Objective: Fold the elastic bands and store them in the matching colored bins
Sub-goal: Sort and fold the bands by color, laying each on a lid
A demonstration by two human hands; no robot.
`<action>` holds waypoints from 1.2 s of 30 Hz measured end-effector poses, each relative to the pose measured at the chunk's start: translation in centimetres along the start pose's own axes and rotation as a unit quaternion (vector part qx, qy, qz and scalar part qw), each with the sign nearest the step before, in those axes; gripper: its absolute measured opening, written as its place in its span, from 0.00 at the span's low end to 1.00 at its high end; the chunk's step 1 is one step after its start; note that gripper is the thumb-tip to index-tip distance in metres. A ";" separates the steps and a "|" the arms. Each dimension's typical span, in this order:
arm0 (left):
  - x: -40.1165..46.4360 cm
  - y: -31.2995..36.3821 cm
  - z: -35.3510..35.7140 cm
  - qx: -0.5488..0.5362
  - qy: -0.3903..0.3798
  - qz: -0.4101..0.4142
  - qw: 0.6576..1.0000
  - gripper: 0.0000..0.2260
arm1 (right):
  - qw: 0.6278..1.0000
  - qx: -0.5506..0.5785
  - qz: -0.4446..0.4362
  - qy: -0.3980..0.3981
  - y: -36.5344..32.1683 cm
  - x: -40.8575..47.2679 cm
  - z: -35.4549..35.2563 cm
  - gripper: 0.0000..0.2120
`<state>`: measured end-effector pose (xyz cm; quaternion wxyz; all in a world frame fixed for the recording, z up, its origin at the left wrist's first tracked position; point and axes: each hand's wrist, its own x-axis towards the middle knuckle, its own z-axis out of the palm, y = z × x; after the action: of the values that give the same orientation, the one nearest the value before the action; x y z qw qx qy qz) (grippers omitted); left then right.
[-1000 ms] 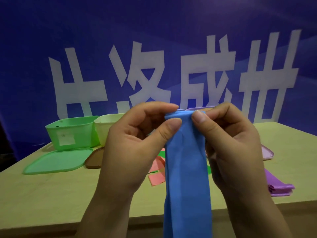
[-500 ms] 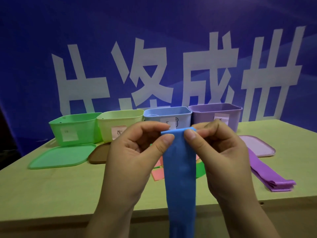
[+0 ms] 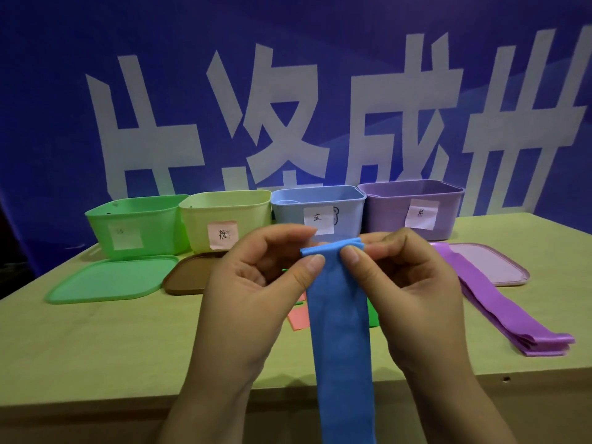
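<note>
A pale wooden table [image 3: 96,347] stands before a deep blue banner [image 3: 48,91] printed with large white characters [image 3: 282,123]. On the table lie three flat plastic lids: a green rounded one [image 3: 112,278], a brown one [image 3: 192,274] just beside it, and a pale lilac one [image 3: 490,264] at the right.

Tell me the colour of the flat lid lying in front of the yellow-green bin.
Brown: the flat rounded lid is seen best in the head view, partly hidden behind the left hand.

Single head-worn view, forward and downward, close over table [image 3: 96,347], facing rear blue banner [image 3: 288,59].
</note>
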<state>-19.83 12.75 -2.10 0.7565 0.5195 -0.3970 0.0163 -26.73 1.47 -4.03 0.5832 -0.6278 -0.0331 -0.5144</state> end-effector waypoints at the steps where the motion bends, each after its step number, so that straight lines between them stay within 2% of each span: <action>1: 0.1 -0.2 -0.1 -0.010 0.000 -0.013 1.000 0.14 | 1.000 0.001 -0.003 0.009 0.2 0.0 0.1 0.08; 5: 0.4 -1.2 -0.6 -0.065 -0.067 -0.138 0.986 0.14 | 0.999 0.023 -0.031 0.003 0.6 0.1 0.0 0.14; 8: 0.3 -1.8 -0.2 -0.108 -0.073 -0.179 0.975 0.12 | 0.996 -0.015 -0.072 -0.040 1.5 0.0 -0.3 0.06; 13: 0.8 -1.7 -0.1 -0.094 -0.007 -0.137 0.986 0.09 | 0.979 -0.098 -0.085 -0.160 3.5 -1.0 -1.0 0.15; 17: 1.1 -1.6 0.0 -0.086 -0.013 -0.120 0.989 0.07 | 0.962 -0.156 -0.065 -0.217 4.4 -1.5 -1.7 0.09; 22: 1.4 -1.7 0.5 -0.100 -0.001 -0.111 0.989 0.07 | 0.955 -0.142 -0.072 -0.249 4.7 -1.8 -1.5 0.05; 30: 3.2 -0.7 0.3 -0.085 0.098 -0.068 0.989 0.06 | 0.930 -0.128 0.051 -0.340 7.3 -3.8 -1.2 0.10; 36: 4.6 0.4 0.4 -0.057 0.103 -0.033 0.992 0.04 | 0.927 -0.127 0.066 -0.348 7.7 -4.5 -1.2 0.06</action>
<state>-17.03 10.83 1.09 0.8217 0.4843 -0.2994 0.0222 -24.60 0.64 -12.79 0.4829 -0.8370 -0.1266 -0.2243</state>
